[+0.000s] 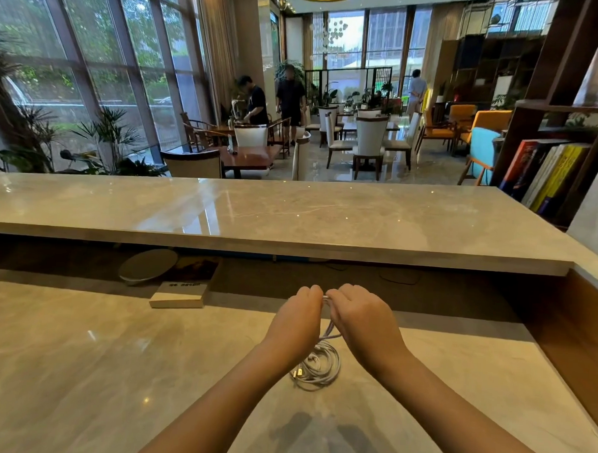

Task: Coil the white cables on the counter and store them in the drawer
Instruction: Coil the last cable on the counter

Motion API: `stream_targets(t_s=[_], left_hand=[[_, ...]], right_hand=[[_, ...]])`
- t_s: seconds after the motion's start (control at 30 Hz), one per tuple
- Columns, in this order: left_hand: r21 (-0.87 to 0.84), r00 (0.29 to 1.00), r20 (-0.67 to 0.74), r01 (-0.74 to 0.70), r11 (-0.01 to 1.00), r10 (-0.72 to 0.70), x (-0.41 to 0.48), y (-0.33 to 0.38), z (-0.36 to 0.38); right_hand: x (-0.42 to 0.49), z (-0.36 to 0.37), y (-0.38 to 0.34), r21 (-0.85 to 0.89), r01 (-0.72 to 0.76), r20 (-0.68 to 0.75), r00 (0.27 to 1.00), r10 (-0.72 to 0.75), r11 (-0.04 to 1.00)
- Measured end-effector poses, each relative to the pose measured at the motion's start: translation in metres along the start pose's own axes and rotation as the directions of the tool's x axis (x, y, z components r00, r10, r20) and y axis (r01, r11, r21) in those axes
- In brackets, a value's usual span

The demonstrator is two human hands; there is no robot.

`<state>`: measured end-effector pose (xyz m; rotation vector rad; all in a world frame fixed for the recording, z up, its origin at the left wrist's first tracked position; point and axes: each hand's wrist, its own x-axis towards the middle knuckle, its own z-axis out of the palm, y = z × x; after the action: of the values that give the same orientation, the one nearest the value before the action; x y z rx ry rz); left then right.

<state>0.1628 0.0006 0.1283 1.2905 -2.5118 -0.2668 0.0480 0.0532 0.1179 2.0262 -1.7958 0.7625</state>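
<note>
Coiling step under way. Left hand (299, 315) and right hand (360, 319), both closed, pinch white cable (319, 366) end together, lower centre of frame. Loose loops below on desk (79, 353). Next: wind slack evenly; drawer not in view.

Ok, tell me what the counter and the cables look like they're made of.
Counter: polished stone, likely marble or a look-alike slab; beige veining, glossy reflections. White cables: flexible, probably plastic-sheathed, smooth matte finish; they lie in soft loops, with a metal-looking plug tip.
</note>
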Motion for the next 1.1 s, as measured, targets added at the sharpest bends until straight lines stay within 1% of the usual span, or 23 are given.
stream_targets(t_s=[0.03, 0.07, 0.1, 0.13, 0.17, 0.2, 0.27, 0.3, 0.37, 0.43, 0.5, 0.53, 0.57, 0.6, 0.63, 0.7, 0.77, 0.83, 0.9, 0.97, 1.0, 1.03, 1.1], left_hand=[[-0.001, 1.0, -0.007, -0.007, 1.0, 0.007, 0.002, -0.002, -0.002], [-0.003, 1.0, -0.016, -0.017, 1.0, 0.017, 0.004, -0.004, -0.005], [-0.006, 0.999, -0.028, -0.028, 1.0, 0.028, 0.007, -0.007, -0.007], [-0.011, 0.999, -0.042, -0.035, 0.999, 0.034, 0.009, -0.011, -0.01], [-0.023, 0.998, -0.046, -0.032, 0.999, 0.03, 0.011, -0.015, -0.012], [-0.066, 1.0, -0.027, -0.017, 0.998, 0.015, 0.012, -0.019, -0.014], [-0.287, 0.995, 0.104, 0.021, 0.958, 0.009, 0.012, -0.027, -0.02], [-0.446, 0.977, 0.211, 0.062, 0.893, 0.038, 0.01, -0.03, -0.025], [-0.707, 0.912, 0.381, 0.178, 0.685, 0.156, 0.004, -0.033, -0.036], [-0.833, 0.862, 0.432, 0.268, 0.484, 0.266, 0.0, -0.037, -0.041], [-0.887, 0.831, 0.434, 0.326, 0.327, 0.347, -0.002, -0.036, -0.041], [-0.904, 0.829, 0.419, 0.342, 0.256, 0.37, -0.004, -0.034, -0.04], [-0.918, 0.841, 0.394, 0.342, 0.201, 0.37, -0.004, -0.033, -0.039], [-0.929, 0.863, 0.369, 0.328, 0.174, 0.345, -0.005, -0.032, -0.038], [-0.935, 0.885, 0.349, 0.306, 0.181, 0.307, -0.005, -0.031, -0.036], [-0.929, 0.922, 0.317, 0.255, 0.268, 0.222, -0.006, -0.029, -0.031], [-0.884, 0.955, 0.267, 0.192, 0.427, 0.125, -0.007, -0.025, -0.025], [-0.81, 0.983, 0.179, 0.124, 0.573, 0.04, -0.008, -0.02, -0.018], [-0.72, 0.998, 0.063, 0.046, 0.692, -0.001, -0.009, -0.016, -0.012], [-0.593, 0.999, -0.053, -0.038, 0.805, 0.008, -0.007, -0.013, -0.007], [-0.539, 0.995, -0.097, -0.068, 0.84, 0.019, -0.006, -0.013, -0.005], [-0.503, 0.991, -0.13, -0.088, 0.86, 0.026, -0.005, -0.014, -0.003], [-0.485, 0.985, -0.167, -0.114, 0.867, 0.036, -0.005, -0.016, 0.001]], right_hand=[[0.003, -0.004, -0.003, 0.135, -0.074, 0.013, 0.997, 0.073, 0.988], [0.007, -0.009, -0.004, 0.298, -0.183, 0.069, 0.983, 0.17, 0.937], [0.01, -0.014, -0.005, 0.458, -0.294, 0.165, 0.955, 0.245, 0.839], [0.014, -0.019, -0.003, 0.535, -0.358, 0.249, 0.932, 0.262, 0.765], [0.017, -0.024, 0.001, 0.545, -0.37, 0.302, 0.924, 0.236, 0.752], [0.019, -0.03, 0.004, 0.52, -0.35, 0.337, 0.922, 0.189, 0.78], [0.023, -0.038, 0.014, 0.431, -0.276, 0.373, 0.922, 0.11, 0.859], [0.025, -0.039, 0.02, 0.384, -0.235, 0.368, 0.926, 0.086, 0.893], [0.025, -0.038, 0.031, 0.292, -0.159, 0.355, 0.934, 0.048, 0.943], [0.022, -0.033, 0.036, 0.214, -0.092, 0.34, 0.94, 0.014, 0.972], [0.019, -0.027, 0.034, 0.153, -0.056, 0.301, 0.954, 0.007, 0.987], [0.018, -0.026, 0.03, 0.175, -0.095, 0.281, 0.959, 0.043, 0.98], [0.019, -0.027, 0.026, 0.247, -0.178, 0.27, 0.957, 0.109, 0.952], [0.02, -0.028, 0.022, 0.351, -0.283, 0.275, 0.942, 0.191, 0.893], [0.02, -0.028, 0.018, 0.464, -0.397, 0.312, 0.91, 0.273, 0.792], [0.018, -0.03, 0.01, 0.636, -0.587, 0.45, 0.81, 0.377, 0.501], [0.014, -0.033, 0.003, 0.704, -0.678, 0.576, 0.719, 0.389, 0.21], [0.012, -0.036, -0.002, 0.706, -0.708, 0.641, 0.657, 0.396, 0.032], [0.011, -0.035, -0.006, 0.685, -0.719, 0.695, 0.595, 0.404, -0.118], [0.01, -0.033, -0.009, 0.66, -0.71, 0.737, 0.55, 0.393, -0.244], [0.009, -0.032, -0.01, 0.66, -0.702, 0.741, 0.552, 0.381, -0.267], [0.008, -0.032, -0.011, 0.668, -0.697, 0.736, 0.57, 0.364, -0.26], [0.006, -0.032, -0.012, 0.684, -0.681, 0.728, 0.608, 0.318, -0.263]])
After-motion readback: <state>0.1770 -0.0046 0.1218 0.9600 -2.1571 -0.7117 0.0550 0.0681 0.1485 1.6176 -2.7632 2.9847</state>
